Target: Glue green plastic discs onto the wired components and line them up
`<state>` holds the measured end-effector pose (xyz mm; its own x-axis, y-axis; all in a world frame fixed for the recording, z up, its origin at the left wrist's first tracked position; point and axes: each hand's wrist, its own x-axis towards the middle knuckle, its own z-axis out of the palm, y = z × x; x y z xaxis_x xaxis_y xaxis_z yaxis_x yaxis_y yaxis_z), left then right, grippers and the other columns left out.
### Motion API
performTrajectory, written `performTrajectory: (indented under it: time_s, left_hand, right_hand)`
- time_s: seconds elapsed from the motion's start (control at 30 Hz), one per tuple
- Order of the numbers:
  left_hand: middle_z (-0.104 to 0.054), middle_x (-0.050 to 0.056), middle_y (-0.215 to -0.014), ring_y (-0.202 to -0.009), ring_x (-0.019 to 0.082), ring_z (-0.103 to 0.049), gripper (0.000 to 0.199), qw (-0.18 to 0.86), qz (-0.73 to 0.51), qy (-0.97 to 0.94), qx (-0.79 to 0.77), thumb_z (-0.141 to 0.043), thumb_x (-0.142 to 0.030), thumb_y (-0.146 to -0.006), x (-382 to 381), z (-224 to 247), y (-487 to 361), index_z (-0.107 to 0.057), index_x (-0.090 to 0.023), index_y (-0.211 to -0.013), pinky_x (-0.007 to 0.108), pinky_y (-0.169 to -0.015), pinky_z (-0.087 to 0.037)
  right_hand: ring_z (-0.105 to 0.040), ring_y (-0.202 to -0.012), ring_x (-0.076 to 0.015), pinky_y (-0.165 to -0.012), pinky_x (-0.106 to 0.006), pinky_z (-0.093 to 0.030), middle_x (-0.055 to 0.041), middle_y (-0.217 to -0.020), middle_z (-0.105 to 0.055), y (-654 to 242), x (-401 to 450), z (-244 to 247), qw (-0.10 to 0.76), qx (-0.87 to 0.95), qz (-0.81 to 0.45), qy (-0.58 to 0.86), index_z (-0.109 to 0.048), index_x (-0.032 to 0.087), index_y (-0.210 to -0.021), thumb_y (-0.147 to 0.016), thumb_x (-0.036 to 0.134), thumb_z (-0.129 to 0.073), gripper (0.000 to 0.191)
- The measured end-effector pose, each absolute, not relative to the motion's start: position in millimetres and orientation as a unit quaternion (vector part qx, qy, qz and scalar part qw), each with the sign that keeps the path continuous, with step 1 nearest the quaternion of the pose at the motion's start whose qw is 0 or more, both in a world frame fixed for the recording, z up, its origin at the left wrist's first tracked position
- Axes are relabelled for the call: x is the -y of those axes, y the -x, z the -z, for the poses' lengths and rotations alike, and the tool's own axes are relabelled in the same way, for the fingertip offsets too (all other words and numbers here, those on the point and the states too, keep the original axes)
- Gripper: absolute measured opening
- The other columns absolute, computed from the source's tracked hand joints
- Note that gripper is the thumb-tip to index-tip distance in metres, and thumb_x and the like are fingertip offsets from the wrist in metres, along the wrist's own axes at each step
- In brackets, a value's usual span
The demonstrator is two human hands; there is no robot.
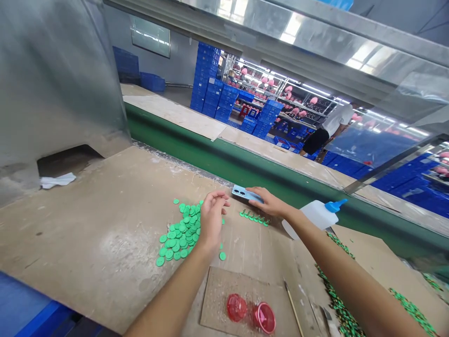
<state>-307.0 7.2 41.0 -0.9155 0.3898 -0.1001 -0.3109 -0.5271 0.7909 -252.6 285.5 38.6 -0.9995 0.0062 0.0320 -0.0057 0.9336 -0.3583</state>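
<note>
My right hand (264,200) is closed on a light blue phone (242,192) that lies face down near the back edge of the table, its camera lenses showing. Beside the right edge of a pile of green button-like discs (182,234), my left hand (213,210) is raised with its fingers curled; whether anything is between them is too small to tell. A short row of green discs with small upright parts (254,217) lies just in front of the phone. A white bottle with a blue nozzle (315,213) is behind my right forearm.
Two red cups (236,307) stand on a cardboard piece (215,290) at the front, near a thin brush (293,306). Many green and brown pieces (338,299) lie at the right. A green conveyor belt (210,152) runs behind the table. A person (329,126) is in the background.
</note>
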Motion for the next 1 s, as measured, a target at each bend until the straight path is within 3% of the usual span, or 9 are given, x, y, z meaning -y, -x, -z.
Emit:
performTrajectory:
  time_s: [0.2, 0.5, 0.67, 0.77, 0.87, 1.0]
  left_hand:
    - [-0.067, 0.003, -0.090, -0.077, 0.013, -0.058, 0.023, 0.201, -0.871, -0.044, -0.445, -0.068, -0.030, -0.071, -5.6, -42.7, 306.8, -0.067, -0.018, -0.090, 0.024, -0.065, -0.042]
    - [-0.066, 0.002, -0.084, -0.071, 0.011, -0.058, 0.026, 0.194, -0.869, -0.058, -0.451, -0.068, -0.030, -0.066, -6.7, -42.8, 307.1, -0.065, -0.016, -0.087, 0.021, -0.061, -0.041]
    - [-0.065, 0.001, -0.081, -0.067, 0.010, -0.057, 0.023, 0.205, -0.855, -0.106, -0.464, -0.066, -0.030, -0.066, -12.8, -43.3, 309.7, -0.063, -0.017, -0.084, 0.020, -0.058, -0.039]
    - [-0.067, 0.002, -0.080, -0.066, 0.011, -0.057, 0.017, 0.218, -0.831, -0.168, -0.484, -0.067, -0.029, -0.070, -8.2, -56.4, 304.9, -0.066, -0.017, -0.083, 0.022, -0.059, -0.041]
    - [-0.069, 0.002, -0.085, -0.072, 0.014, -0.061, 0.012, 0.176, -0.766, -0.318, -0.531, -0.069, -0.027, -0.081, 18.6, -76.5, 281.4, -0.070, -0.019, -0.091, 0.025, -0.066, -0.046]
    - [-0.069, 0.000, -0.086, -0.078, 0.014, -0.063, 0.010, 0.105, -0.621, -0.465, -0.623, -0.060, -0.022, -0.096, 74.7, -75.7, 212.7, -0.069, -0.024, -0.099, 0.024, -0.069, -0.048]
  right_hand:
    - [-0.052, -0.133, -0.0362, -0.115, -0.056, -0.042, -0.0178, -0.144, -0.055, 255.8, -287.0, -31.6, -0.007, 0.990, -0.141, -0.031, -0.051, 0.021, -0.147, -0.099, 0.061, -0.048, 0.064]
    - [-0.056, -0.129, -0.0363, -0.111, -0.055, -0.046, -0.0189, -0.138, -0.059, 262.4, -276.5, -38.5, -0.008, 0.992, -0.126, 0.000, -0.057, 0.019, -0.142, -0.090, 0.056, -0.068, 0.065]
    - [-0.057, -0.127, -0.0302, -0.110, -0.046, -0.046, -0.0151, -0.137, -0.062, 237.3, -251.5, -81.7, 0.079, 0.986, -0.136, 0.062, -0.062, 0.018, -0.129, -0.095, 0.039, -0.064, 0.040]
    - [-0.066, -0.099, -0.0256, -0.087, -0.038, -0.052, -0.0123, -0.111, -0.071, 172.2, -213.3, -104.1, 0.149, 0.972, -0.135, 0.125, -0.065, 0.017, -0.114, -0.098, 0.034, -0.056, 0.025]
    - [-0.062, -0.068, -0.0198, -0.062, -0.030, -0.042, -0.0044, -0.075, -0.068, 86.0, -164.0, -102.6, 0.135, 0.956, -0.129, 0.226, -0.063, 0.020, -0.084, -0.098, 0.036, -0.056, 0.022]
    - [-0.063, -0.067, -0.0196, -0.058, -0.028, -0.035, -0.0018, -0.074, -0.069, 8.5, -113.7, -69.1, 0.030, 0.918, -0.145, 0.369, -0.063, 0.021, -0.090, -0.097, 0.040, -0.060, 0.021]
